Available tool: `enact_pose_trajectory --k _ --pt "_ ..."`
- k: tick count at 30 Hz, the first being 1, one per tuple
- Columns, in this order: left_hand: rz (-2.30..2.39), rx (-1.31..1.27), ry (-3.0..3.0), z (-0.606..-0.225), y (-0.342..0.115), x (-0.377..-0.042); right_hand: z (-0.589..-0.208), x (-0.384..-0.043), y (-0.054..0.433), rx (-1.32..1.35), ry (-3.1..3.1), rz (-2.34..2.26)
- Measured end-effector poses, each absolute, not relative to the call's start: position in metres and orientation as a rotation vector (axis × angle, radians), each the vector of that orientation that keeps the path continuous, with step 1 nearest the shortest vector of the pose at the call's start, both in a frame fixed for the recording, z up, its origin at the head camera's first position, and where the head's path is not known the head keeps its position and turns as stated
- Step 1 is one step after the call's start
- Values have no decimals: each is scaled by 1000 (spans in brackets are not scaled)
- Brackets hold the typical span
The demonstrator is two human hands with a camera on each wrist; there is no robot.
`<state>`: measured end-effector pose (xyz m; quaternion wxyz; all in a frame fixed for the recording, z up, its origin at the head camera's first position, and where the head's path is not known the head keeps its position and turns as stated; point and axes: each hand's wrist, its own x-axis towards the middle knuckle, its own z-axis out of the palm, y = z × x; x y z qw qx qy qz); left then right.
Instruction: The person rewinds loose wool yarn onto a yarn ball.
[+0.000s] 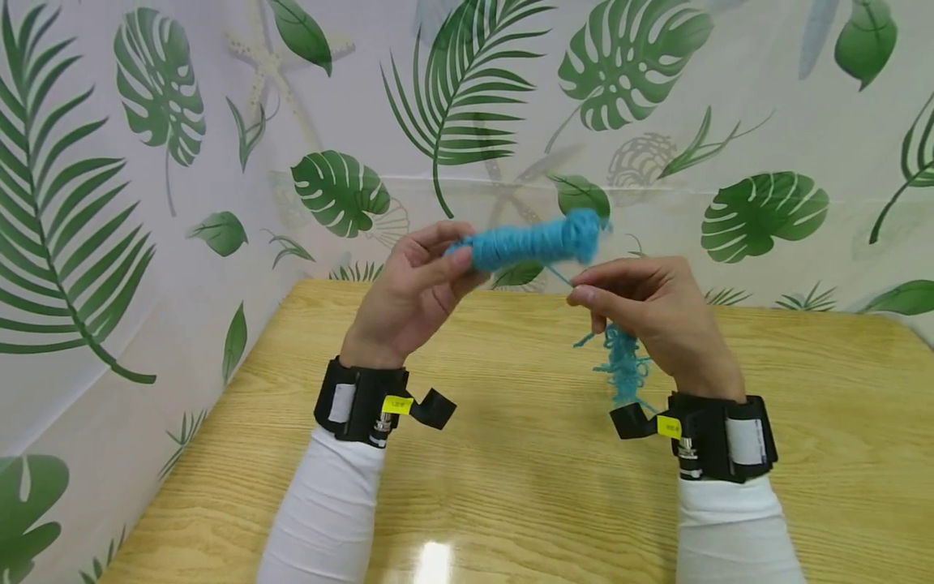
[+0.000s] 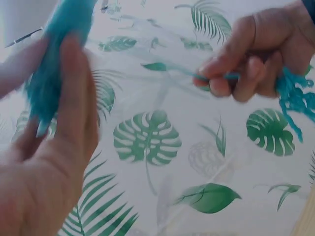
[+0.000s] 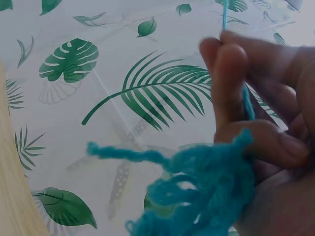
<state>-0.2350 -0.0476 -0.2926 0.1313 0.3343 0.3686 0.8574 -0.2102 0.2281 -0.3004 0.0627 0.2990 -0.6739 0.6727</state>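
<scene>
My left hand (image 1: 419,284) grips one end of a long bundle of bright blue yarn (image 1: 521,245), wound in tight turns and held up above the table. A single strand (image 1: 558,275) runs from the bundle to my right hand (image 1: 645,312), whose thumb and index finger pinch it. Below the right palm hangs a loose, tangled clump of the same yarn (image 1: 623,369), with short ends sticking out. In the left wrist view the bundle (image 2: 61,54) is blurred between the fingers. The right wrist view shows the strand passing through the right fingers to the clump (image 3: 206,184).
A wooden table (image 1: 503,462) lies under both hands. Behind it and at the left stands a white covering (image 1: 467,191) printed with green leaves. Each wrist wears a black strap (image 1: 361,401) with a small camera, over white sleeves (image 1: 328,503).
</scene>
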Motion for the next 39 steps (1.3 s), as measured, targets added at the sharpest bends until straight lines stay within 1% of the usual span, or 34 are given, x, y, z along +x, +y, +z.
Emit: enact_pose_trajectory --k 3,5,6,8,11,15,18,22,26,30,33,36,39 --pt "2824 733 1147 -293 -38 -236 -298 -207 224 887 -2220 1826" --pt "2903 624 1537 -299 -33 -239 -296 -204 220 832 -2313 1675" --pt "2863 575 1816 -302 -30 -241 -294 -203 218 802 -2352 1598" --pt "2649 491 2350 -311 -26 -244 -293 -201 214 770 -2391 1498" --pt "2207 506 2883 -323 -22 -247 -292 -200 211 755 -2385 1472" --pt "1845 584 3079 -328 -16 -245 -294 -200 213 734 -2330 1568" --pt "1611 580 3125 -327 -16 -244 -294 -200 214 716 -2270 1682" --pt "1389 593 2940 -322 -27 -245 -293 -201 214 700 -2165 1810" --pt "1440 764 2463 -314 -45 -248 -294 -203 216 648 -2078 1843" --pt "1666 993 1879 -309 -61 -249 -297 -206 219 596 -1995 1907" --pt "1935 1052 1455 -307 -64 -246 -299 -208 220 606 -1979 1958" --pt "2275 981 1065 -303 -59 -244 -301 -208 218 642 -2021 1971" --pt "2593 829 813 -299 -51 -244 -301 -208 215 667 -2056 1953"
